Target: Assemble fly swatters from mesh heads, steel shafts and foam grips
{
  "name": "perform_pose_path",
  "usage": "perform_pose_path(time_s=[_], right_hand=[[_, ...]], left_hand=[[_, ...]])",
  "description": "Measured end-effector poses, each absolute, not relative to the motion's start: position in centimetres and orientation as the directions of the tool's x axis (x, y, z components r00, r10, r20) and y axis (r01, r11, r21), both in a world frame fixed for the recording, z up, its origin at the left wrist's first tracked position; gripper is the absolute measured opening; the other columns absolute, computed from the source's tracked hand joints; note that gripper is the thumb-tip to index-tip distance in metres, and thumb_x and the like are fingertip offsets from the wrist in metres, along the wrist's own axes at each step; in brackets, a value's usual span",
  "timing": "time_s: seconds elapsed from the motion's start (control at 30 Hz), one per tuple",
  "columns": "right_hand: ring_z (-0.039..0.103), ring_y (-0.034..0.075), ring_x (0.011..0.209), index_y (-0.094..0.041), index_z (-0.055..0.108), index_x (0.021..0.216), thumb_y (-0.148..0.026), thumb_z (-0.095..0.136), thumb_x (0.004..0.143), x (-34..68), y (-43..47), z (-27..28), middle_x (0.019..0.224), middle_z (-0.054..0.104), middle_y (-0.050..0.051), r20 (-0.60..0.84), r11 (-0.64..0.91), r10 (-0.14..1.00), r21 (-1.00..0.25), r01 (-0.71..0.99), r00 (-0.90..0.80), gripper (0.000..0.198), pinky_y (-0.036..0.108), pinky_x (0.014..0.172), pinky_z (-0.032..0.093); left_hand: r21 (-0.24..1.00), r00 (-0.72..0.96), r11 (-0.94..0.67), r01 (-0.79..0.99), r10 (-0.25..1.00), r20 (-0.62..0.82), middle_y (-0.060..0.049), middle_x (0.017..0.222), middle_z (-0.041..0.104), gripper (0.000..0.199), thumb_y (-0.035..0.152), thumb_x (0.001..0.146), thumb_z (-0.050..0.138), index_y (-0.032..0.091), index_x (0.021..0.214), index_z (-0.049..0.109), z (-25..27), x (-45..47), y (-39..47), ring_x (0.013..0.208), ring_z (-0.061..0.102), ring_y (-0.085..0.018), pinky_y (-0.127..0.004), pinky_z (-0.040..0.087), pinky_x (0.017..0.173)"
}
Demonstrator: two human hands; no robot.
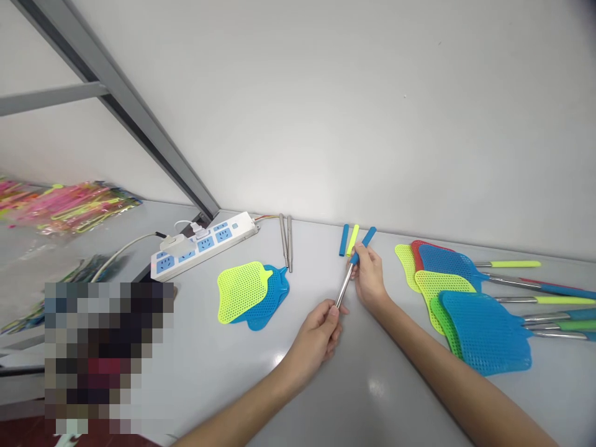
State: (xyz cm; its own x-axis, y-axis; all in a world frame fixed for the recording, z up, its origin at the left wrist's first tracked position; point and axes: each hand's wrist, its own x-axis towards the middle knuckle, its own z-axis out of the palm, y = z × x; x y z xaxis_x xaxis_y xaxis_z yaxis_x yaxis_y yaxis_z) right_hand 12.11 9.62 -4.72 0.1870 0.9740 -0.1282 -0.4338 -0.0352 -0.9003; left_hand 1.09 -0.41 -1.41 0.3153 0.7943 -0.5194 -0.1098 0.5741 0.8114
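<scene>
My left hand [322, 329] is closed around the lower end of a shiny metal rod [343, 290]. Fingers of my right hand [370, 277] grip a blue handle sleeve [369, 237] at the rod's upper end; how far the rod reaches inside it is hidden. Just left of that sleeve lie a loose blue sleeve [344, 240] and a yellow sleeve [352, 241]. On the table to the left, a yellow fly swatter head [242, 292] overlaps a blue fly swatter head [267, 307]. Two metal rods [290, 245] rest above them.
Several fly swatters with handles, a large blue one [487, 332] in front, are piled at right. A white power strip [205, 245] with plugs and a cable sits at left by a grey frame post [139, 118]. Bagged colourful items [79, 205] lie beyond. A wall [326, 112] backs the table.
</scene>
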Motion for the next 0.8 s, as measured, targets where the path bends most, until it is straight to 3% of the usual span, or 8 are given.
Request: perform_pose_path(time_s=[0.33, 0.57, 0.8], right_hand=[[0.034, 0.005, 0.034, -0.017, 0.047, 0.057, -0.045, 0.052, 0.074, 11.9, 9.0, -4.2, 0.043, 0.042, -0.006, -0.071, -0.025, 0.988, -0.95, -0.313, 0.136, 0.032, 0.017, 0.032, 0.026], [0.037, 0.006, 0.031, -0.015, 0.053, 0.047, -0.043, 0.058, 0.07, 11.6, 7.9, -4.1, 0.033, 0.042, -0.004, -0.013, -0.029, 0.994, -0.987, -0.159, -0.105, 0.037, 0.019, 0.034, 0.028], [0.041, 0.007, 0.036, -0.015, 0.055, 0.052, -0.045, 0.051, 0.075, 11.7, 8.0, -4.1, 0.039, 0.045, -0.003, 0.025, -0.006, 0.988, -0.981, -0.192, -0.155, 0.038, 0.019, 0.037, 0.032]], left_hand=[[0.816, 0.313, 0.566, -0.119, 0.801, -0.51, 0.007, 0.055, 0.03, 0.029, 0.044, 0.082, 0.04, 0.019, 0.092, 0.048, -1.4, 1.1, -0.3, 0.041, 0.02, -0.004, -0.017, 0.012, 0.038], [0.864, 0.231, 0.474, -0.167, 0.871, -0.433, 0.006, 0.055, 0.031, 0.031, 0.047, 0.08, 0.042, 0.019, 0.091, 0.047, -1.7, 0.8, 0.2, 0.042, 0.022, -0.004, -0.016, 0.014, 0.038], [0.875, 0.201, 0.452, -0.172, 0.886, -0.418, 0.006, 0.054, 0.031, 0.031, 0.046, 0.08, 0.044, 0.018, 0.091, 0.048, -1.5, 0.8, 0.3, 0.042, 0.022, -0.005, -0.017, 0.015, 0.039]])
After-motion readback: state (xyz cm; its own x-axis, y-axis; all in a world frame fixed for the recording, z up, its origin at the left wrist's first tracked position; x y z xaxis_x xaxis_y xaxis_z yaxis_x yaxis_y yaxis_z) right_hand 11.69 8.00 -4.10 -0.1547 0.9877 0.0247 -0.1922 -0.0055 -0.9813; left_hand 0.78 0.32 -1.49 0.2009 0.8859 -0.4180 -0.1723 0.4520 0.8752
